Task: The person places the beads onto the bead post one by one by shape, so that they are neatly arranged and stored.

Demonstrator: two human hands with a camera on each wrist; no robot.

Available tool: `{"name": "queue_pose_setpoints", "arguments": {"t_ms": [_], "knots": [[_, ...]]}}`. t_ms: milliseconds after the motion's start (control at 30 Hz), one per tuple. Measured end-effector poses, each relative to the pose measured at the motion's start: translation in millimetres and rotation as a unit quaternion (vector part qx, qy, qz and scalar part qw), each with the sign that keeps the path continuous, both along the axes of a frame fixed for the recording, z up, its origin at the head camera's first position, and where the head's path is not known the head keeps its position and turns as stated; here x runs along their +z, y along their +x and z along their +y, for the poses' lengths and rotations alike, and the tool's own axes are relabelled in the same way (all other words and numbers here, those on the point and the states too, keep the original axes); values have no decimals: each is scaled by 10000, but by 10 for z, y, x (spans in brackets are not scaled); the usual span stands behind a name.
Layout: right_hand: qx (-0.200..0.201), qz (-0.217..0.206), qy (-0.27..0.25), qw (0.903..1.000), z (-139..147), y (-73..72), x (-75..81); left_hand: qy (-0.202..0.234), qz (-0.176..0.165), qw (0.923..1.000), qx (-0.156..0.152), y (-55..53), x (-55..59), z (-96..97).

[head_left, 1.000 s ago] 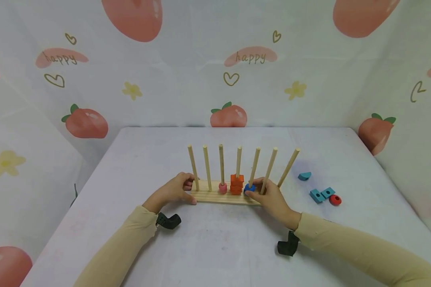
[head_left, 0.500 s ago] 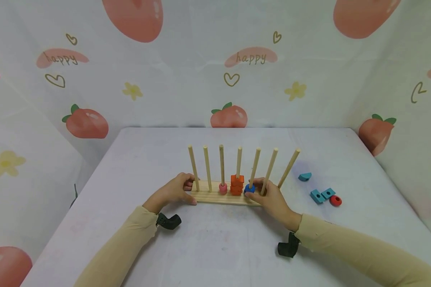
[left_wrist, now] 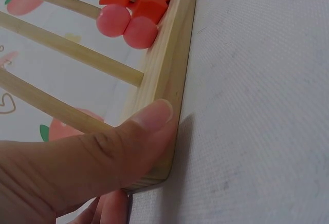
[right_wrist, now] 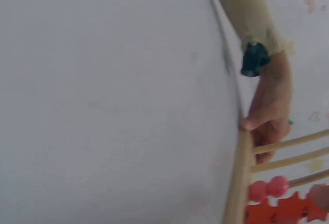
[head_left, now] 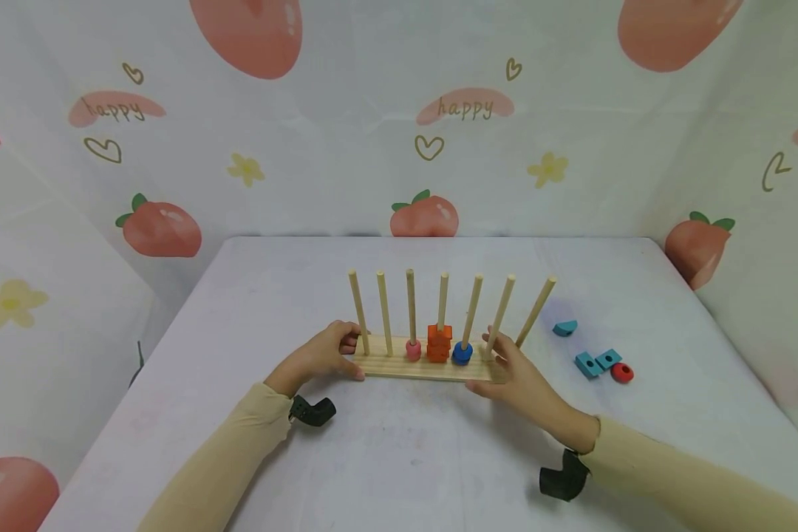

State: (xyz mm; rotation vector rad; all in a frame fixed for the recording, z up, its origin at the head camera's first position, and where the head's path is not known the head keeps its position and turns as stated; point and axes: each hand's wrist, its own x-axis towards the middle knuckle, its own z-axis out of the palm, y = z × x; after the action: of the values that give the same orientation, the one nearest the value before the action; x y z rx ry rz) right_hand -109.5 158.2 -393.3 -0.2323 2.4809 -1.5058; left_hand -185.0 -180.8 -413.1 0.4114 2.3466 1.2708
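A wooden peg board [head_left: 399,367] with a row of upright pegs lies on the table in the head view. My left hand [head_left: 321,355] grips its left end, the thumb [left_wrist: 110,149] on the front edge in the left wrist view. Pink round beads [head_left: 413,350] sit low on one peg. Orange star beads [head_left: 439,344] are stacked on the peg to their right. Blue beads [head_left: 462,353] rest at the foot of the following peg. Around the board's right end is my right hand [head_left: 528,388], its thumb and fingers spread, holding no bead.
To the right of the board lie a teal half-round block [head_left: 564,328], two teal rectangular blocks [head_left: 587,364] with holes and a red round bead [head_left: 621,372]. A printed cloth [head_left: 346,162] hangs behind the white table [head_left: 399,458].
My right hand has let go of the blue bead and drawn back to the right, toward the board's end. The blue beads stay on their peg. My left hand has not moved.
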Motion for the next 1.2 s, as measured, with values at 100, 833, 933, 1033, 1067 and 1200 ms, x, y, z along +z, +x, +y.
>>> {"name": "queue_pose_setpoints", "arguments": {"t_ms": [100, 833, 933, 1033, 1067, 1200], "knots": [[68, -96, 18, 9999, 81, 92, 106, -8, 23, 10000, -5, 7, 11, 1], [-620, 2191, -203, 9735, 1223, 287, 480, -97, -167, 9998, 97, -3, -4, 11], [-988, 2175, 106, 9710, 1424, 268, 435, -85, -159, 9998, 105, -2, -4, 11], [-1269, 1930, 354, 9723, 1622, 238, 385, -69, -142, 9998, 99, -6, -3, 11], [-1319, 1853, 414, 9729, 1681, 226, 365, -59, -145, 9998, 104, -7, -4, 11], [-1271, 1402, 531, 9805, 1862, 181, 259, -67, -99, 9999, 83, -7, -5, 9]]}}
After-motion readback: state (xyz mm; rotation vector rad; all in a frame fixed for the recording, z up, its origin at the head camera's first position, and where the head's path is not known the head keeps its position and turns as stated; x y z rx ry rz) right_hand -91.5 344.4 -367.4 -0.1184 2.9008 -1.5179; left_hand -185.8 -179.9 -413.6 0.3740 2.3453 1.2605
